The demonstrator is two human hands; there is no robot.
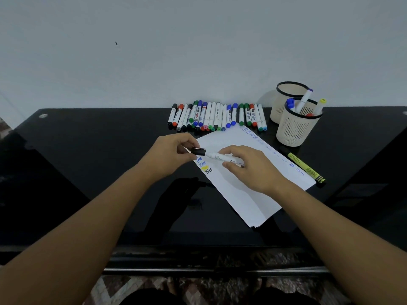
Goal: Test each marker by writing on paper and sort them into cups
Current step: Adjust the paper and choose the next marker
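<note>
1. Left hand (pixel 174 150) is pinching the black plastic cap (pixel 198 151) of a white-barrelled marker (pixel 222 158), while the right hand (pixel 248 166) is wrapped round the barrel's far end. Both are hovering over the near-left part of the white paper sheet (pixel 246 194).
2. The marker lies nearly level, long axis running left to right and tilted slightly down to the right, cap end pointing at the left hand. Can't tell if the cap is fully seated or half off; it looks right at the barrel's end.
3. So whatever comes next is a straight pull or push along that axis, I'd guess, with the left hand doing the cap and the right hand steadying.
4. Just under the marker on the paper there's blue scribble, a yellow patch and a black "Test" (pixel 208 170), so a few pens seem done already.
5. Beyond the paper's top edge sits a row of capped markers (pixel 217 116), lots left.
6. Off the paper's upper-right corner are two beige perforated plastic cups, the near cup (pixel 295 130) holding a few pens, the far cup (pixel 284 102) behind it looking empty.
7. A yellow highlighter (pixel 307 168) lies along the paper's right edge, possibly in the way of a reach to the cups.
</note>
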